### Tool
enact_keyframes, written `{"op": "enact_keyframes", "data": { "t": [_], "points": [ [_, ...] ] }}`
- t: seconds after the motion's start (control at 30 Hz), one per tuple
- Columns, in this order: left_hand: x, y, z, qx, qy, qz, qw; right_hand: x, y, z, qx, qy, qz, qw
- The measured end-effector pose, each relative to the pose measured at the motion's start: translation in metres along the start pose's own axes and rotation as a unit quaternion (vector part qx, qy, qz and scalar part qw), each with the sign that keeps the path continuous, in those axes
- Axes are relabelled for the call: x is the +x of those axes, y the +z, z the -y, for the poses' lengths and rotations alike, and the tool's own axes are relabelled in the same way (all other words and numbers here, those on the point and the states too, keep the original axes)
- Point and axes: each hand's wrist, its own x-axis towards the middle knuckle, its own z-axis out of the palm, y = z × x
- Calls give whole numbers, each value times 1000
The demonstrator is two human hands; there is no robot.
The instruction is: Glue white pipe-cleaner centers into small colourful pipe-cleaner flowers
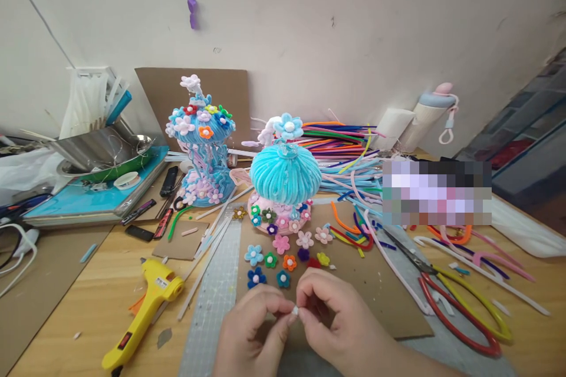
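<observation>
My left hand (pixel 254 330) and my right hand (pixel 333 318) meet low in the middle, thumb and forefinger of each pinched on a tiny white piece (pixel 296 310). What it is made of is too small to tell. Just beyond my fingers lie several small fuzzy flowers, among them a light blue flower (pixel 253 255), an orange flower (pixel 289 262) and a pink flower (pixel 281 243). A red flower (pixel 313 263) is partly hidden by my right hand. Behind them stands a turquoise pipe-cleaner dome (pixel 286 174) above a pink flower-covered base (pixel 278 219).
A yellow glue gun (pixel 145 312) lies at left. Scissors (pixel 460 306) with red and yellow handles rest at right. A finished-looking flowered blue piece (pixel 201 123) stands behind, near a metal bowl (pixel 95 144). Pipe cleaners (pixel 327 138) are heaped at the back. Cardboard (pixel 389 300) lies beneath my hands.
</observation>
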Motion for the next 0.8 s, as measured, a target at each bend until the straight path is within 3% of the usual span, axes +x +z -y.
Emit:
{"op": "enact_keyframes", "data": {
  "t": [0.17, 0.27, 0.37, 0.5, 0.57, 0.63, 0.7, 0.8],
  "points": [
    [-4, 5, 3, -10, 3, -14, 1000, 3, 4, -2, 43, 3, -26, 999],
    [-7, -8, 7, 28, 13, -52, 998, 4, 4, 1, 114, 37, -33, 992],
    [-6, -44, 13, 156, -24, -155, 975, 6, 2, 2, 172, 66, -46, 982],
    [-2, -107, 16, 397, -123, -217, 883, 9, -1, 2, 175, 71, -83, 978],
    [-3, -129, 16, 489, -155, -191, 837, 10, -3, 3, 170, 67, -96, 978],
    [-6, -140, 18, 534, -180, -132, 815, 10, -4, 5, 164, 63, -100, 979],
    [-10, -142, 23, 560, -195, -93, 800, 9, -5, 7, 161, 63, -97, 980],
    [-14, -139, 33, 581, -199, -80, 785, 8, -4, 8, 166, 67, -101, 979]
  ]
}}
